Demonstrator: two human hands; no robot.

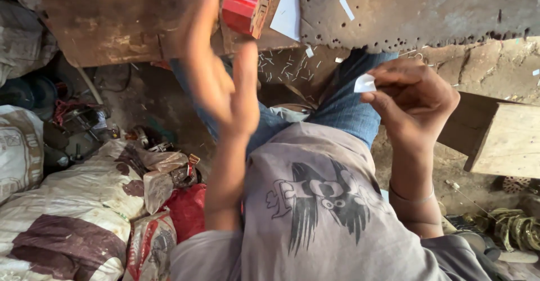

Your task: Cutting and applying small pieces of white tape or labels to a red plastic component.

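Note:
My left hand (216, 75) is raised and blurred, fingers spread, reaching up toward a red box-like object (243, 2) at the edge of a worn wooden bench (112, 22). It does not seem to grip anything. My right hand (413, 98) is curled in front of my knee and pinches a small white scrap of paper (364, 83) between thumb and fingers. A thin band circles that wrist. I sit in blue jeans (343, 109) and a grey printed shirt.
A white paper sheet (287, 8) lies on the bench beside the red object, with small white scraps scattered below. Printed sacks (73, 202) and clutter fill the left floor. A wooden block (509, 140) stands at right, coiled straps (512, 227) below it.

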